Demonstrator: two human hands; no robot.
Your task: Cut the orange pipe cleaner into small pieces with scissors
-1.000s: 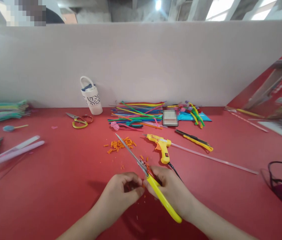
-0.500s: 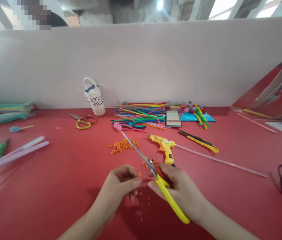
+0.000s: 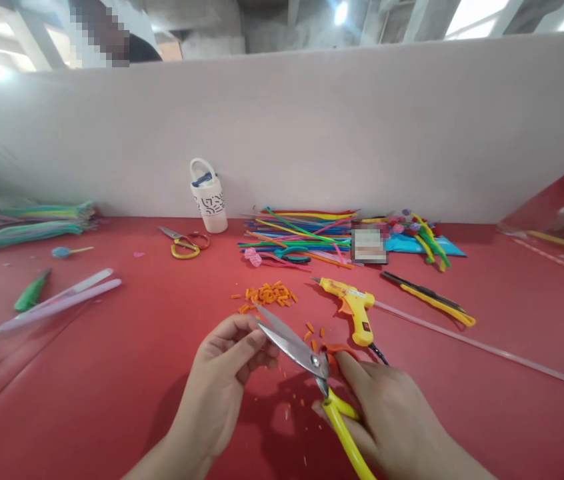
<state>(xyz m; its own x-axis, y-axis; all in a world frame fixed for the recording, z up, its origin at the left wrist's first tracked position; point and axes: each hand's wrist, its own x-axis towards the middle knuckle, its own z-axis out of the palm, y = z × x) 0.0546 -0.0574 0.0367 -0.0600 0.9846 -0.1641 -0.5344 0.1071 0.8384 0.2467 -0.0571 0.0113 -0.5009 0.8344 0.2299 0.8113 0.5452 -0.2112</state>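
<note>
Yellow-and-red scissors [image 3: 315, 361], blades parted, are gripped by the right hand [image 3: 389, 403], tips beside the curled left hand [image 3: 227, 373] (holding anything, I cannot tell); orange bits [image 3: 271, 294] lie farther off.

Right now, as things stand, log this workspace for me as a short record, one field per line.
Left hand: thumb and forefinger close together at the blade tips; whether they pinch anything is unclear
Right hand: holds scissors with yellow and red handles, blades parted
Orange pieces: heaped beyond the left hand, a few loose near the scissors
Glue gun: yellow, lying right of the heap
Back of table: white cup standing left of colored stems
Surface: red tabletop
</note>
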